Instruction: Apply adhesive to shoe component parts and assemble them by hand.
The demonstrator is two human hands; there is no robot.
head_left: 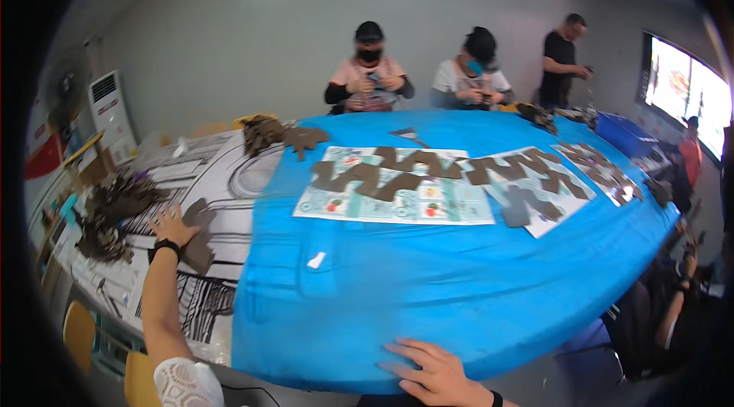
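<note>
Loose brown piece [200,242] at left of frame, overlapped by left hand [173,229], fingers spread, nothing gripped. Right hand [436,378] splayed empty, bottom centre. Wavy brown strips [394,190] already laid on printed sheet [475,208], upper centre; pile [118,199] far left seemingly not laid out yet.

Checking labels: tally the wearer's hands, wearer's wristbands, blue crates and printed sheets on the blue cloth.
Left hand plus right hand: 2
Black wristbands: 2
Blue crate: 1
Printed sheets: 3
Total: 8

The cutout [200,248] is brown, the sheet [232,227] white with black lines.
</note>
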